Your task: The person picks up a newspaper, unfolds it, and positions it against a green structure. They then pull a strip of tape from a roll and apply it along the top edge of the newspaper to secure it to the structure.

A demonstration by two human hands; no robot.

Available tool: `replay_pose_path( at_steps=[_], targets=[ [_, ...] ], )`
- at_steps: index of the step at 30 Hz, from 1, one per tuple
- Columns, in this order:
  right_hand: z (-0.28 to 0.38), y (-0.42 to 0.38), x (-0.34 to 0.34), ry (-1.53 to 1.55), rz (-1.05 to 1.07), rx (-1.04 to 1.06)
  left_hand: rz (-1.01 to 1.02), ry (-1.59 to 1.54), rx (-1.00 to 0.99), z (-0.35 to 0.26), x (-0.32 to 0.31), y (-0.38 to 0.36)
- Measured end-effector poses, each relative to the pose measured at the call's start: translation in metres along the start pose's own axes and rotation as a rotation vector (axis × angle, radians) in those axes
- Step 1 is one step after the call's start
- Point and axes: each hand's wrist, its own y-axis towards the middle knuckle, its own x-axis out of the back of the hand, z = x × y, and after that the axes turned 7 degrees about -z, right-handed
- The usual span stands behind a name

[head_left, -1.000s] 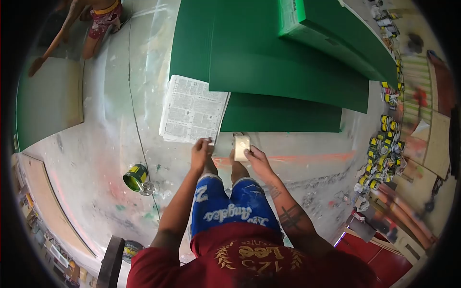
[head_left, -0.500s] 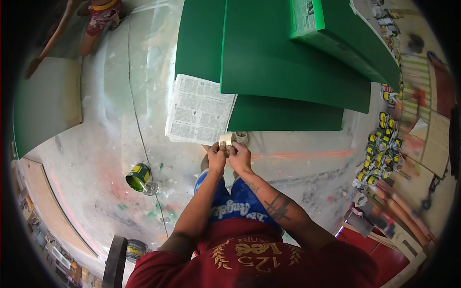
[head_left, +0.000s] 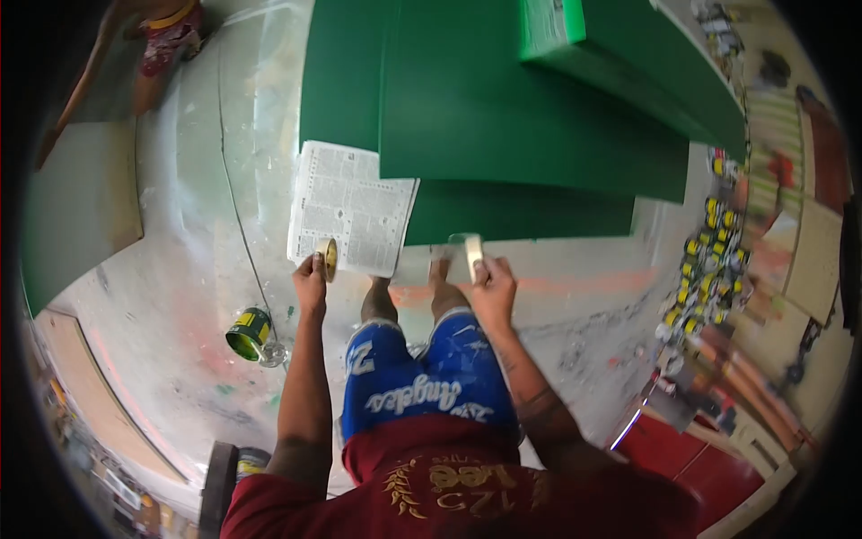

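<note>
In my left hand (head_left: pixel 311 282) is a roll of masking tape (head_left: pixel 330 259), gripped at its side over the lower left corner of a folded newspaper sheet (head_left: pixel 346 202). My right hand (head_left: pixel 496 287) pinches a short cream strip of tape (head_left: pixel 474 259), partly blurred, well apart from the roll. The newspaper lies along the left edge of a green painted panel (head_left: pixel 530 126), partly under it. Below that, a second green panel (head_left: pixel 530 211) shows its front edge just ahead of my right hand.
On the floor to the left stands an open paint can (head_left: pixel 249 332) with green paint. Many yellow-labelled cans (head_left: pixel 709 269) crowd the right side. A pale green board (head_left: pixel 85 198) lies at the left, and a person's legs (head_left: pixel 169 49) are at the upper left.
My hands, together on the tape before, have moved apart: the left went left with the roll, the right went right with the strip. The view has shifted slightly.
</note>
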Motion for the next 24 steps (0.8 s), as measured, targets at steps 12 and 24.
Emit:
replay_pose_path(
  at_steps=[12, 24],
  targets=[
    [-0.158, 0.11, -0.069, -0.234, 0.108, 0.352, 0.308, 0.688, -0.974, 0.037, -0.238, -0.07],
    [-0.204, 0.15, -0.065, -0.313, 0.337, 0.386, 0.221, 0.66, -1.106, 0.048, -0.239, -0.037]
  ],
)
